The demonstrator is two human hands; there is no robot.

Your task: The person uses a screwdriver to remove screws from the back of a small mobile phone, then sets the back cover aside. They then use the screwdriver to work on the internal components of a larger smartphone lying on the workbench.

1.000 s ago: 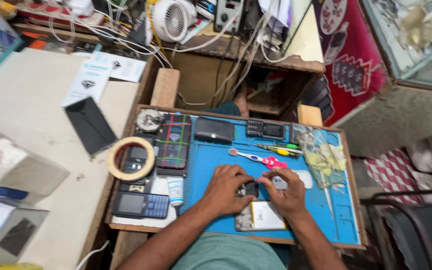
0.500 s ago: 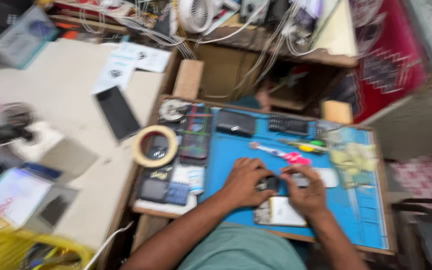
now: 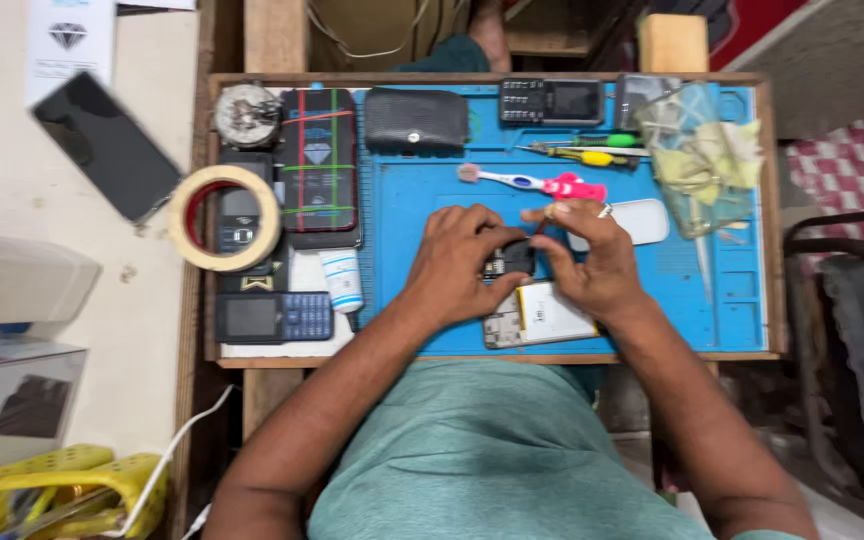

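Both hands meet over a blue work mat (image 3: pixel 432 200) in a wooden tray. My left hand (image 3: pixel 460 262) and my right hand (image 3: pixel 584 255) together pinch a small dark phone part (image 3: pixel 508 262) between their fingertips. Just below them lies an opened phone with a pale battery (image 3: pixel 542 315) face up. A pink and white toothbrush (image 3: pixel 532 183) lies on the mat right above my hands. A white oval piece (image 3: pixel 642 220) sits beside my right hand.
A roll of masking tape (image 3: pixel 224 218), several phones (image 3: pixel 272 316), a small tube (image 3: pixel 342 280), a black pouch (image 3: pixel 416 120), screwdrivers (image 3: pixel 592 152) and a clear bag with yellow cloth (image 3: pixel 702 155) fill the tray. A dark phone (image 3: pixel 107 145) lies on the pale counter at left. A chair frame (image 3: pixel 842 300) stands at right.
The view has swung down and closer over the tray. My hands stay together at the same spot on the mat, still working the small part.
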